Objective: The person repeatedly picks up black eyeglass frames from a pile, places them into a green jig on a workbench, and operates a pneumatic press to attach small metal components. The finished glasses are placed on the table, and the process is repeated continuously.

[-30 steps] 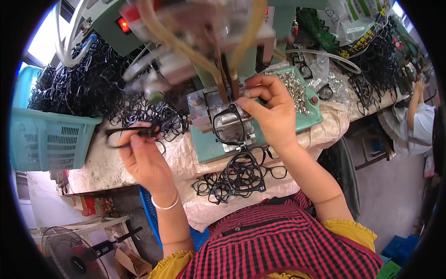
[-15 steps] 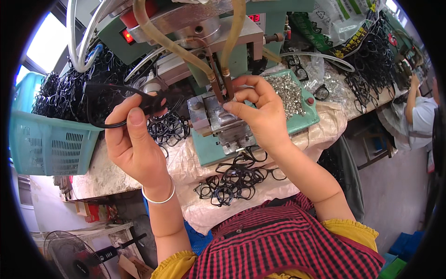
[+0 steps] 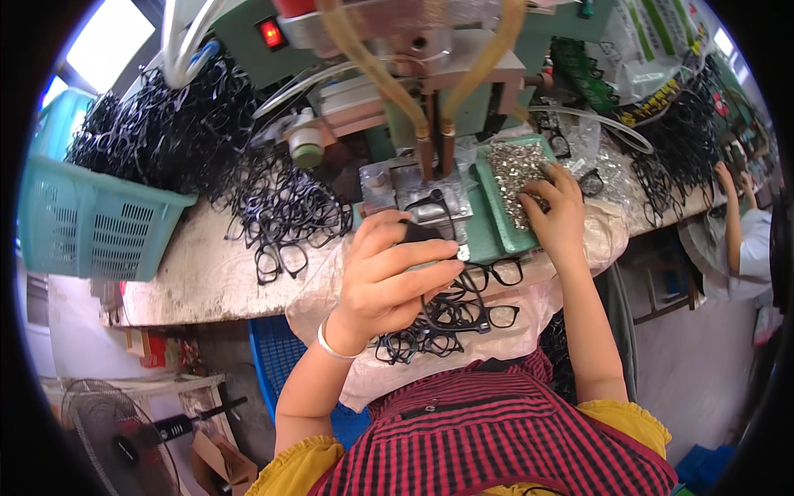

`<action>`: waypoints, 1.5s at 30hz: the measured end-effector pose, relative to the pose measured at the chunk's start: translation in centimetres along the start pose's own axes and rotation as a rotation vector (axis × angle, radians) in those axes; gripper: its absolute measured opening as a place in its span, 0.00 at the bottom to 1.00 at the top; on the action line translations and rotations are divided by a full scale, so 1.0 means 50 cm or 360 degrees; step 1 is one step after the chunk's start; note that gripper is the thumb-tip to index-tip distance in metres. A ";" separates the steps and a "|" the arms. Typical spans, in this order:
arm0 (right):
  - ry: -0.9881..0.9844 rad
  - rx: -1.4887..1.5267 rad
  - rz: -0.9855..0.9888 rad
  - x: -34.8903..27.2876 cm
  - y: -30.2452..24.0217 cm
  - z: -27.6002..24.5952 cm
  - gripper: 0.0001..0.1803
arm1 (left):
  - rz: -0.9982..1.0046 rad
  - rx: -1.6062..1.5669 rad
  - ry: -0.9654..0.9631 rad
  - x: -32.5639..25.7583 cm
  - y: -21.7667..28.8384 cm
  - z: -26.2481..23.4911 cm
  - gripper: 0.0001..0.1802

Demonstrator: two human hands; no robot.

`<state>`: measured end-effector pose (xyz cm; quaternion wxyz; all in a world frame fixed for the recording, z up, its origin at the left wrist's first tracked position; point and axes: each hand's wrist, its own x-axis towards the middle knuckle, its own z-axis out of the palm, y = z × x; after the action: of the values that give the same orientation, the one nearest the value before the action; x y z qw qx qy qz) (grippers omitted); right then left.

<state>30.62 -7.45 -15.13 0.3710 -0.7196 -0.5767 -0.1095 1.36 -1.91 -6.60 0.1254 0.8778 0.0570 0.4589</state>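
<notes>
Black eyeglass frame (image 3: 420,233), partly hidden by your fingers, is grasped in your curled left hand (image 3: 380,277) before the machine (image 3: 418,43). Your right hand (image 3: 560,219), half open, reaches among small silvery pieces (image 3: 514,165) heaped in a green tray (image 3: 519,241); whether it pinches any cannot be told. A slotted turquoise basket (image 3: 107,223) stands at left.

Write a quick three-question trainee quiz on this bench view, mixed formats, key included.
1. Where is the right hand?
A) at the fan
B) at the tray of small metal parts
C) at the basket

2. True or false: the left hand is empty.

3. Fill in: the bracelet is on the person's ___ wrist.

Key:
1. B
2. False; the left hand holds a black glasses frame.
3. left
</notes>
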 end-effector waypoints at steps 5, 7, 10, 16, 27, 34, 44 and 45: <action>-0.0111 0.0035 -0.0454 0.024 -0.043 0.017 0.09 | -0.0063 -0.0049 0.0012 -0.004 0.005 -0.005 0.10; -0.0143 -0.0106 -0.0417 0.039 -0.047 0.033 0.09 | -0.0107 -0.0009 0.0030 -0.012 0.013 0.001 0.11; -0.0169 -0.0198 -0.0361 0.045 -0.035 0.042 0.08 | -0.0226 0.0119 0.0145 -0.055 0.046 0.014 0.19; 0.0243 -0.0110 -0.0162 0.019 -0.018 -0.009 0.07 | -0.0833 0.0966 0.0679 -0.186 0.114 -0.073 0.17; 0.0153 0.0547 0.0215 0.044 -0.069 0.031 0.05 | -0.1738 0.1747 -0.0286 -0.261 -0.085 -0.221 0.19; 0.0187 0.0448 0.0392 -0.043 -0.012 -0.042 0.06 | -0.1572 0.1518 0.0459 -0.361 -0.123 -0.191 0.06; -0.0088 0.1129 0.0211 0.015 -0.166 -0.098 0.07 | -0.1445 0.0016 0.0913 -0.148 -0.047 -0.165 0.13; -0.0055 0.1313 0.0180 0.039 -0.194 -0.087 0.09 | -0.1533 0.0121 0.0778 -0.159 -0.073 -0.147 0.14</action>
<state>23.55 -8.30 -6.98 0.6238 -0.5429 -0.5380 0.1634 -9.18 1.13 -9.87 0.2728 0.6239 0.4970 0.5379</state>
